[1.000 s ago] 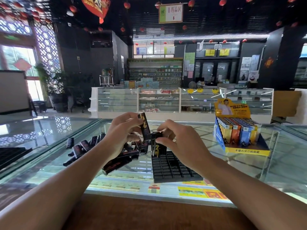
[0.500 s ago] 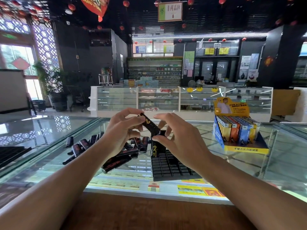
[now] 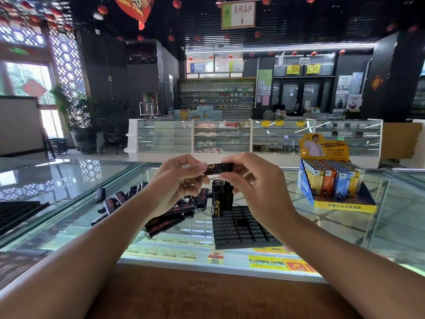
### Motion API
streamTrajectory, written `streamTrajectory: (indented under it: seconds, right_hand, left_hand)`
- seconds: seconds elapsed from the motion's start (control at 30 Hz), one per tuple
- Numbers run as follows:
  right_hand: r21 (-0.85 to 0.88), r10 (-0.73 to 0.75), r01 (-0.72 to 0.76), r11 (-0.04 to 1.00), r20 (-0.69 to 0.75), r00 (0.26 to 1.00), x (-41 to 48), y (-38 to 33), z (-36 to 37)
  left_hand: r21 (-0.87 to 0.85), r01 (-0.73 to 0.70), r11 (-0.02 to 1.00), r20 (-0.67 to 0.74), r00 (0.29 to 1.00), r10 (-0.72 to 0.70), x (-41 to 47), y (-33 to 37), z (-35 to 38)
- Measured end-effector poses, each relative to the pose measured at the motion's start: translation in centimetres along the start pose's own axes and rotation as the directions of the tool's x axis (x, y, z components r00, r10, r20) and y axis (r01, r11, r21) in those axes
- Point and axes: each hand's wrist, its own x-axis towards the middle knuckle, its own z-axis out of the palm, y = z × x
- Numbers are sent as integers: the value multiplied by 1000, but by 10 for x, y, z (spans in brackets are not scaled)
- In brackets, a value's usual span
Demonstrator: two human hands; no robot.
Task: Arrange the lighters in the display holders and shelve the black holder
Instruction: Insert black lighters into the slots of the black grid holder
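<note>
Above the far-left corner of the black holder (image 3: 243, 226), both hands are sharing one black lighter (image 3: 217, 169): the left hand (image 3: 174, 183) is pinching its left end between thumb and fingertips, and the right hand (image 3: 255, 187) is pinching its right end likewise. The lighter's long axis is lying level, running left to right, while the seated lighters (image 3: 219, 199) directly beneath are standing upright in their slots, so the coming move is probably calling for a quarter turn to vertical before lowering. The right hand is hovering nearer the empty slots. Loose lighters (image 3: 115, 202) are lying heaped on the glass counter (image 3: 391, 238) just left of the holder. Gold characters are showing on the held lighter, too small to read. A hanging sign (image 3: 238, 13) is reading "药品区"; a red heart (image 3: 134, 8) is showing "GRAND". At right, a yellow display holder (image 3: 345, 204) is carrying coloured lighters, its printing blurred.
</note>
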Motion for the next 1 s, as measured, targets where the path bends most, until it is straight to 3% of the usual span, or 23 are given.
streamTrajectory:
  seconds: [0.1,0.17,0.2,0.23,0.3,0.37,0.43,0.53,0.7,0.8,0.93,1.0]
  right_hand:
    - [1,-46,46,999,-39,998,4,-4,-4]
    - [-56,-71,71,996,4,997,7,-3,-9]
    - [-98,-67,73,993,58,996,8,-1,-11]
    - [-150,-50,68,986,125,991,8,1,-13]
    - [-242,18,45,969,252,968,8,7,-17]
    - [-284,68,25,958,312,948,7,11,-18]
    - [-305,67,39,952,329,942,4,11,-16]
    - [-350,39,87,933,336,941,1,9,-8]
    - [-458,-15,184,870,348,938,-2,1,1]
    - [-530,-55,232,815,328,943,-3,0,2]
    - [-515,18,103,851,224,974,-1,0,-1]
    - [-510,60,53,859,203,977,0,3,-4]
  left_hand:
    - [121,72,990,31,997,-76,2,3,-5]
    - [313,75,947,-101,994,-45,7,2,-14]
    - [519,58,853,-181,983,43,10,0,-21]
    - [724,65,687,-220,965,140,13,-5,-30]
    - [906,163,390,-246,954,172,14,-14,-45]
    - [931,245,270,-270,961,58,13,-20,-51]
    - [963,197,185,-193,980,-41,11,-22,-47]
    - [991,105,81,-99,992,-73,9,-24,-38]
    - [993,83,84,-59,964,-259,5,-22,-29]
    - [997,71,-3,-68,947,-315,1,-17,-26]
    - [989,106,-102,-132,949,-288,-11,14,-19]
    - [981,121,-153,-169,921,-352,-20,28,-17]
